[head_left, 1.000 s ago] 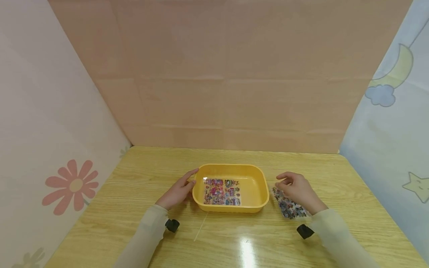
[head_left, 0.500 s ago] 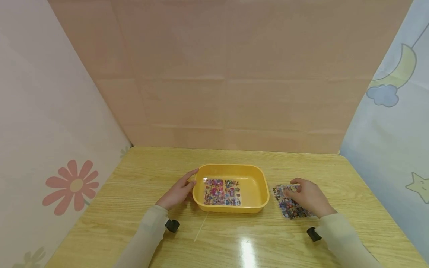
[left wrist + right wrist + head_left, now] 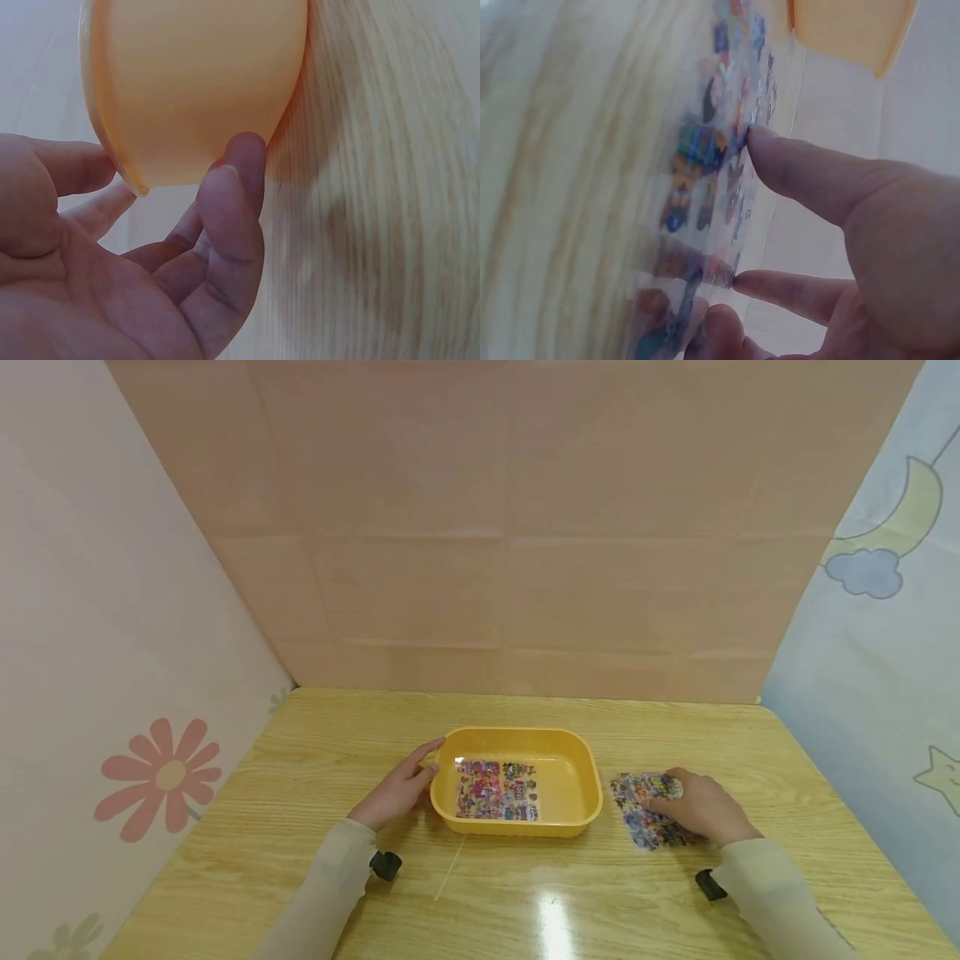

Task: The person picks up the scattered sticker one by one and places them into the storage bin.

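Observation:
A yellow tray stands in the middle of the table, with a clear sheet of pink and purple stickers lying flat inside. My left hand holds the tray's left end; in the left wrist view, digits touch the rim and curled fingers rest against the outer wall. To the right of the tray lies a clear, glossy sticker sheet with many small coloured figures. My right hand pinches this sheet near its far right part, the thumb on its surface. Some right fingertips are partly hidden.
The wooden table runs back to a beige paper-covered wall. Patterned walls with a flower and a moon flank it. Black wrist cameras sit below both wrists.
My right hand has moved right, away from the tray, and lowered onto the sticker sheet, which it now pinches. My left hand and the tray have stayed in place.

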Available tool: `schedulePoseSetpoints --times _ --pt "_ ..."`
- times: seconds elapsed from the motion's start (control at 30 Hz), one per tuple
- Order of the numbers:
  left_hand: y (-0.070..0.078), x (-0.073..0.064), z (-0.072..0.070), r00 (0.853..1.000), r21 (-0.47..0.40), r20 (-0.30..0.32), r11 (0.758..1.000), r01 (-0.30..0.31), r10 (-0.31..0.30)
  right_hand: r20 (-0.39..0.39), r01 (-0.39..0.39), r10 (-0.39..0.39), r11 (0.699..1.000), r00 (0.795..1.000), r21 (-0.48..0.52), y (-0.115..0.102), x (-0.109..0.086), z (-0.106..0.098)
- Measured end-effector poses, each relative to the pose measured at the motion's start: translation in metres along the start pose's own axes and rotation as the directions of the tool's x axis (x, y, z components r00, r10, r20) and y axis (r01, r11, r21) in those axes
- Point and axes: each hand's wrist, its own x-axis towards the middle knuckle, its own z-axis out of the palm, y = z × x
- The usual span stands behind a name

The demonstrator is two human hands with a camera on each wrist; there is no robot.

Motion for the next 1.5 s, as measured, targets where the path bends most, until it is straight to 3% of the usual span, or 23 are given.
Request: schedulePoseSetpoints --times 0.67,1.27,1.5 --pt "-0.0006 -0.0017 -0.0006 1.000 -0.002 0.014 1.000 -0.015 0.015 0.024 -0.016 0.017 1.000 1.000 -0.017 0.0015 0.0000 0.0016" --pt "0.0005 -0.0025 0.0005 1.000 0.016 0.004 1.000 -0.013 0.013 -0.025 -0.033 0.032 0.999 0.999 -0.031 -0.0005 -0.0008 0.0008" --pt "0.0010 -0.0028 -0.0010 0.999 0.012 0.022 1.000 -0.025 0.025 -0.003 -0.084 0.084 0.996 0.996 0.005 0.0004 -0.0001 0.0014"
